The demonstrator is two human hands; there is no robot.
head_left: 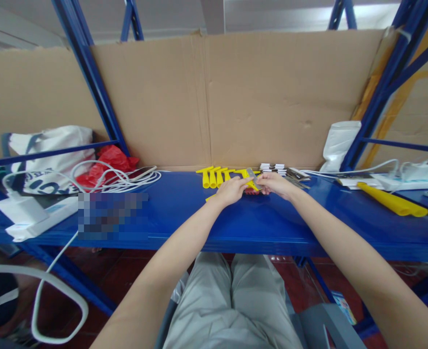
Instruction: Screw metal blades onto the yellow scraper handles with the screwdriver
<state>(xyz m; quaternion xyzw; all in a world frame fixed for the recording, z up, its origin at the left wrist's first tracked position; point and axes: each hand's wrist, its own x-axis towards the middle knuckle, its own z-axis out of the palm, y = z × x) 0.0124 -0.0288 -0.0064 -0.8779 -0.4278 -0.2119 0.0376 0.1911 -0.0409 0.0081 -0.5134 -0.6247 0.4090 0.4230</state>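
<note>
My left hand (231, 190) is closed on a yellow scraper (251, 184) above the blue shelf top. A flat grey metal plate (251, 173) sits against the scraper's head. My right hand (274, 184) pinches at the other side of the same scraper, close to the plate; its fingertips are partly hidden. Just behind and left of my hands, several yellow T-shaped scrapers (213, 178) lie side by side. Part of another yellow piece (210, 198) shows beside my left wrist. Flat metal strips (298, 177) lie beyond my right hand, next to small white-and-black pieces (272, 168).
Two yellow tapered handles (393, 199) lie at the right, near a white power strip (413, 182). A white pouch (339, 145) leans by the blue post. Coiled white cable (126, 180), a red bag (108, 165) and a charger (22, 209) occupy the left. Cardboard (272, 97) walls the back.
</note>
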